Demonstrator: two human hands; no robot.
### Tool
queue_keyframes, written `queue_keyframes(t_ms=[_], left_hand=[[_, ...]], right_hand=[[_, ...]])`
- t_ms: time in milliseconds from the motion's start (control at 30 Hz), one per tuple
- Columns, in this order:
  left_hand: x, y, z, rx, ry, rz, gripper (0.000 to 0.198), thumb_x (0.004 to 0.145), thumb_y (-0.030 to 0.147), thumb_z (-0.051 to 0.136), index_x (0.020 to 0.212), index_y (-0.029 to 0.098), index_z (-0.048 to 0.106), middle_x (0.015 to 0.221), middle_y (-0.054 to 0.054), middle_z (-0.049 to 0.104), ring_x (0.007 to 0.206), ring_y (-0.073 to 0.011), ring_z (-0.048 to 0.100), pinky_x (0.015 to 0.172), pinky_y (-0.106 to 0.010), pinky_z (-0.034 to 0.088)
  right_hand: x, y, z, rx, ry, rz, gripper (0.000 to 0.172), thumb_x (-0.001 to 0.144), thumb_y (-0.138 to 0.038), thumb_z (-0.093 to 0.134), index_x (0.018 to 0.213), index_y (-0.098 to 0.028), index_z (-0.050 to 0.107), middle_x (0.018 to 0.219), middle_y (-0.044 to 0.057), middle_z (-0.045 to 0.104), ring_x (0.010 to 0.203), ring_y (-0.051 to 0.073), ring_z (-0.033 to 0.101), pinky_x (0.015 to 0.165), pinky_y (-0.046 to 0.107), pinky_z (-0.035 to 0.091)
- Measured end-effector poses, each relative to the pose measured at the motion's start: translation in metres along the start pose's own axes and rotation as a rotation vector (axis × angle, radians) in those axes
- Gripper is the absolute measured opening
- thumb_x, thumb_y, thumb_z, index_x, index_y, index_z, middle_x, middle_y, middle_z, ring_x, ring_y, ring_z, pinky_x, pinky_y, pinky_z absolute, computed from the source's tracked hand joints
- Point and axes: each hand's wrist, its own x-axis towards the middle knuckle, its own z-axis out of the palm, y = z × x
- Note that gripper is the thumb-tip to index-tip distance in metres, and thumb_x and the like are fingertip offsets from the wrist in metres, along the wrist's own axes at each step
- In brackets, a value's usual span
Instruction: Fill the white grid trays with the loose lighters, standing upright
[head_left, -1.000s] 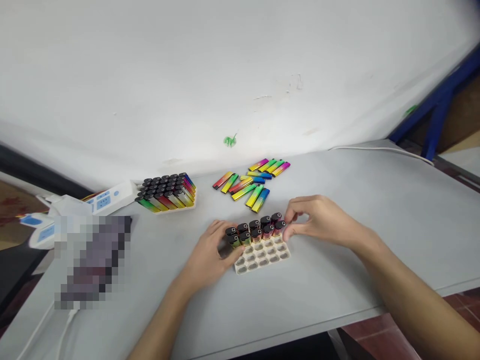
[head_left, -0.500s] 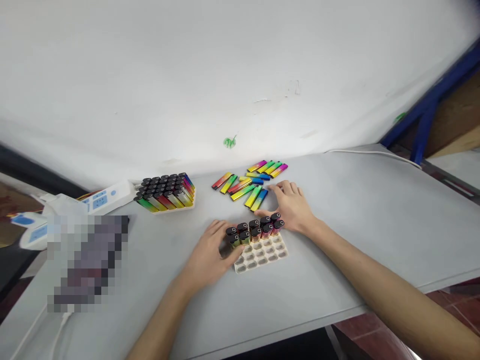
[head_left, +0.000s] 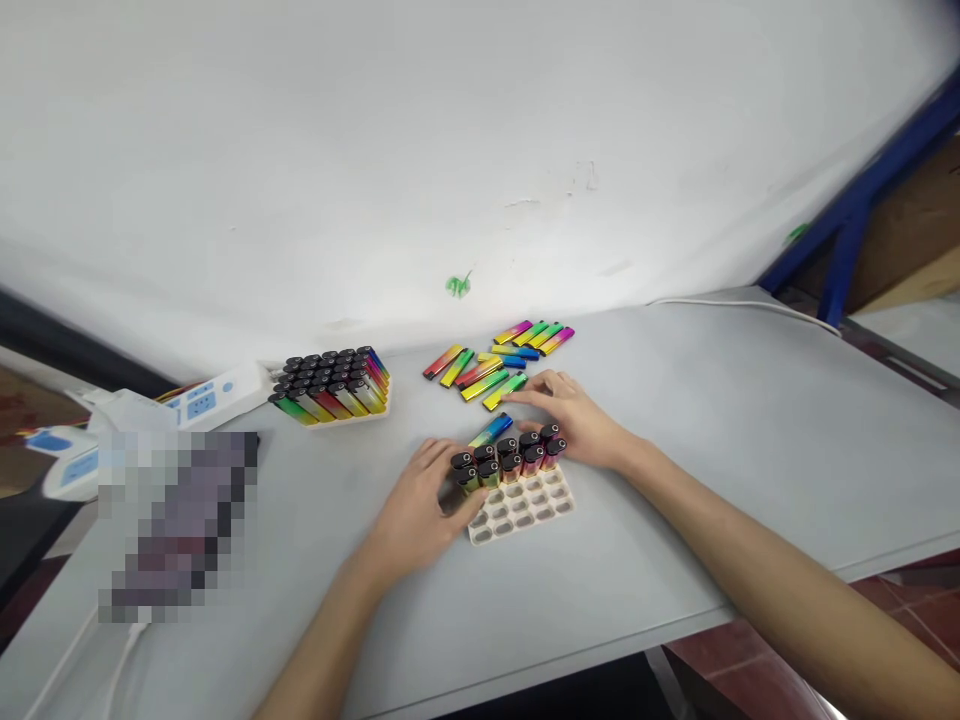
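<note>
A cream tray (head_left: 525, 512) with oval slots lies on the grey table, its far rows filled with upright black-capped lighters (head_left: 510, 455). My left hand (head_left: 420, 505) rests against the tray's left side, fingers curled on its edge. My right hand (head_left: 574, 415) reaches past the tray's far right corner, fingers closed on a blue-and-yellow lighter (head_left: 491, 430) that lies tilted just behind the standing row. Behind it, several loose rainbow lighters (head_left: 499, 358) are scattered on the table.
A second tray full of lighters (head_left: 334, 385) stands at the left. White power strips (head_left: 202, 395) and a blurred patch lie further left. A white cable (head_left: 750, 303) runs along the wall at right. The table's front edge is close below my arms.
My right hand left the tray's right corner, reached into the loose pile, and has drawn one blue-and-yellow lighter back toward the tray. The left hand has stayed put.
</note>
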Motion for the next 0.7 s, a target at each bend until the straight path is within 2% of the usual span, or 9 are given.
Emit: queue_keyframes(t_ms=[133, 267, 433, 600, 700], left_hand=[[-0.002, -0.002, 0.002, 0.002, 0.0, -0.007, 0.027, 0.089, 0.032, 0.061, 0.113, 0.021, 0.057, 0.12, -0.007, 0.058, 0.113, -0.0231, 0.056, 0.097, -0.04, 0.048], [-0.002, -0.003, 0.001, -0.008, -0.007, -0.021, 0.032, 0.089, 0.033, 0.06, 0.119, 0.022, 0.056, 0.127, -0.007, 0.058, 0.117, -0.0228, 0.055, 0.102, -0.041, 0.047], [-0.001, -0.002, 0.001, 0.0, -0.019, 0.006, 0.039, 0.089, 0.033, 0.061, 0.127, 0.024, 0.054, 0.135, -0.005, 0.058, 0.13, -0.0239, 0.047, 0.11, -0.045, 0.041], [-0.001, -0.003, 0.002, 0.003, -0.019, -0.006, 0.044, 0.089, 0.034, 0.062, 0.129, 0.024, 0.05, 0.137, -0.005, 0.056, 0.13, -0.0243, 0.046, 0.11, -0.045, 0.04], [-0.001, -0.004, 0.002, 0.013, -0.007, -0.02, 0.038, 0.089, 0.034, 0.06, 0.125, 0.024, 0.052, 0.128, -0.006, 0.059, 0.123, -0.0242, 0.051, 0.105, -0.044, 0.044]], right_hand=[[0.0, -0.003, -0.003, 0.04, -0.065, -0.082, 0.042, 0.089, -0.015, 0.055, 0.127, -0.03, 0.064, 0.114, 0.01, 0.055, 0.106, 0.025, 0.049, 0.095, 0.041, 0.041], [0.002, -0.007, -0.006, 0.041, -0.06, -0.055, 0.035, 0.089, -0.017, 0.056, 0.122, -0.022, 0.064, 0.11, 0.012, 0.057, 0.1, 0.026, 0.049, 0.091, 0.041, 0.042], [0.001, -0.009, -0.008, 0.021, -0.058, 0.001, 0.028, 0.086, -0.014, 0.057, 0.114, -0.016, 0.063, 0.108, 0.013, 0.06, 0.098, 0.025, 0.049, 0.09, 0.04, 0.043], [-0.004, -0.003, -0.01, 0.026, 0.005, 0.095, 0.013, 0.088, -0.025, 0.059, 0.098, -0.017, 0.063, 0.101, 0.011, 0.062, 0.094, 0.025, 0.052, 0.087, 0.04, 0.044], [-0.007, 0.001, -0.017, 0.186, 0.115, 0.251, 0.018, 0.092, -0.037, 0.056, 0.089, -0.02, 0.062, 0.095, 0.008, 0.065, 0.091, 0.023, 0.057, 0.085, 0.04, 0.046]])
